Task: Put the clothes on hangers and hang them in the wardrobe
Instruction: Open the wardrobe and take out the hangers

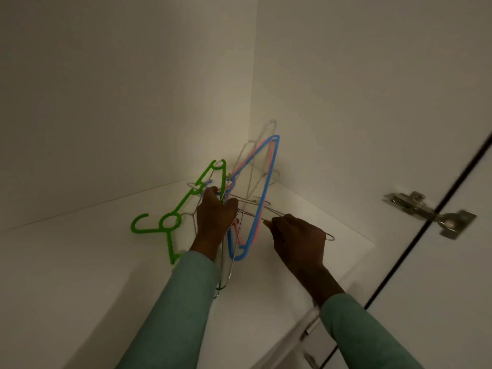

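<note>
A tangle of hangers stands in the back corner of a white wardrobe shelf (80, 262). My left hand (215, 219) is shut on a bundle of them: a blue hanger (255, 209), a pink hanger (270, 182) behind it, and clear and wire ones. The green hanger (170, 222) lies to the left, touching the bundle near my fingers. To the right, my right hand (298, 241) is shut on a thin wire hanger (328, 237) lying almost flat. No clothes are in view.
White wardrobe walls close in at the left and back. The open wardrobe door (439, 288) with a metal hinge (428, 213) stands at the right. The shelf's front edge (332, 294) runs under my right forearm.
</note>
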{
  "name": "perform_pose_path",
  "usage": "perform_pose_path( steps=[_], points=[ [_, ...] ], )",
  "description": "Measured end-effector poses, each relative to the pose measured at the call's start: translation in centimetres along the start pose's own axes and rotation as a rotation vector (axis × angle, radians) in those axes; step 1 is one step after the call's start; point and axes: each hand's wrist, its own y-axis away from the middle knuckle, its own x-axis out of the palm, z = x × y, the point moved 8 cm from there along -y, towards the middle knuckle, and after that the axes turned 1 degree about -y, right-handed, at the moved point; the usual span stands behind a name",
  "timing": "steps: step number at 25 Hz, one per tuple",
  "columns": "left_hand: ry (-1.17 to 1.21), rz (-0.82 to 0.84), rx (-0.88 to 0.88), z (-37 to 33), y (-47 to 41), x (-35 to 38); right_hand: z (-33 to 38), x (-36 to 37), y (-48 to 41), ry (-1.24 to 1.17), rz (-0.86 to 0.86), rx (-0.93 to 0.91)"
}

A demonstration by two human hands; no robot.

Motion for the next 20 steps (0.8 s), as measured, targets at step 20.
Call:
perform_pose_path(
  steps=[20],
  points=[
    [0.113,0.329,0.928,-19.9,42.6,13.5,-8.3,-28.0,31.0,-1.297,0.148,1.373]
  ],
)
